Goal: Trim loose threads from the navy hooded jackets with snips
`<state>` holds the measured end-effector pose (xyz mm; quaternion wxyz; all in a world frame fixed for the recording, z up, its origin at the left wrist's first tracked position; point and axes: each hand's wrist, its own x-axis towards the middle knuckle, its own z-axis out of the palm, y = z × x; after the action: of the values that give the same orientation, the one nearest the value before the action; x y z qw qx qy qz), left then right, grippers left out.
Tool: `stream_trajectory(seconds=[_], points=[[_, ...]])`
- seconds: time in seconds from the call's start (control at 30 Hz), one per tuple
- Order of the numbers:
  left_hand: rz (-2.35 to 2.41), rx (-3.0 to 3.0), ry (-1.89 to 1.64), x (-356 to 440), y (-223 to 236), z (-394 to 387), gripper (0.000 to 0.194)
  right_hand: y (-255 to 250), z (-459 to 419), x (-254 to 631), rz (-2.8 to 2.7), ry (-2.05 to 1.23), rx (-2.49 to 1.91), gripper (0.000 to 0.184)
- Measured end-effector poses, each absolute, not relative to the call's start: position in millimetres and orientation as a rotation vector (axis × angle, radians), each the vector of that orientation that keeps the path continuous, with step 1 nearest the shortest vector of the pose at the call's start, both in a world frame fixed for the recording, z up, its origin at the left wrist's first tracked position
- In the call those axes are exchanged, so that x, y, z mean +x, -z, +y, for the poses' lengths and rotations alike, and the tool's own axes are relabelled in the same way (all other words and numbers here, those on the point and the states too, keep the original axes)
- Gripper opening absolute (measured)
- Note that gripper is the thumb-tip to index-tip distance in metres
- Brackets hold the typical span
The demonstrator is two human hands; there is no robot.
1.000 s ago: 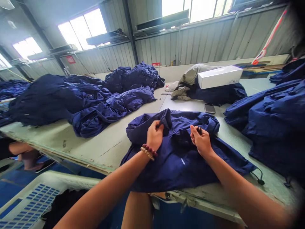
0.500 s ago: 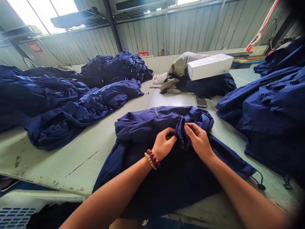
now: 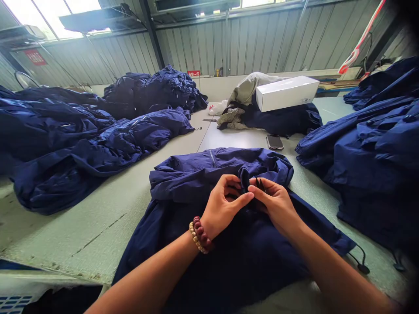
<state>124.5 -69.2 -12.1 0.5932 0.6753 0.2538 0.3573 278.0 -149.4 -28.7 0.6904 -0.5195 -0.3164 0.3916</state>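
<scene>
Navy garment (image 3: 248,257), lower centre of frame: raised fold (image 3: 243,175) pinched by left hand (image 3: 224,204); dark pointed tool (image 3: 259,183), likely snips, gripped in right hand (image 3: 277,203). Advisable: fold taut, points clear of cloth.

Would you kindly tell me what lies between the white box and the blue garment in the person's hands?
In the head view, a phone lies on the table between the blue garment and the dark cloth under the white box.

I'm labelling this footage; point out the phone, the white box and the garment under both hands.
Phone (image 3: 274,142), head view: upper face.
White box (image 3: 290,95), head view: front side.
Garment (image 3: 245,250), head view: dark body fabric.
</scene>
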Motion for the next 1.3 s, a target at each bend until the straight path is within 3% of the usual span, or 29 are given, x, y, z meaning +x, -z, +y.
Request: stream_trajectory(seconds=[0.13,0.37,0.6,0.8,1.0,1.2,1.3], points=[[0.624,1.353,-0.749,128.0,14.6,-62.3,0.049,27.1,-148.2,280.1,-0.657,-0.948,-1.162,0.055],[0.492,0.889,-0.689,126.5,19.9,-50.7,0.044,31.5,-145.9,291.5,-0.749,-0.702,-1.238,0.052],[0.402,0.865,-0.583,126.7,13.1,-47.5,0.024,28.0,-145.1,294.7,-0.585,-1.014,-1.103,0.048],[0.42,0.868,-0.603,125.0,9.5,-43.9,0.012,16.6,-150.7,294.7,-0.595,-1.177,-0.995,0.031],[0.418,0.844,-0.5,121.1,7.5,-44.7,0.022,11.5,-158.7,289.7,-0.563,-1.252,-0.934,0.031],[0.237,0.759,-0.523,119.2,1.5,-41.5,0.02,15.1,-156.9,297.9,-0.446,-1.221,-0.858,0.037],[0.177,0.791,-0.505,120.1,0.7,-38.7,0.032,18.8,-149.6,304.7,-0.384,-1.16,-0.864,0.042]])
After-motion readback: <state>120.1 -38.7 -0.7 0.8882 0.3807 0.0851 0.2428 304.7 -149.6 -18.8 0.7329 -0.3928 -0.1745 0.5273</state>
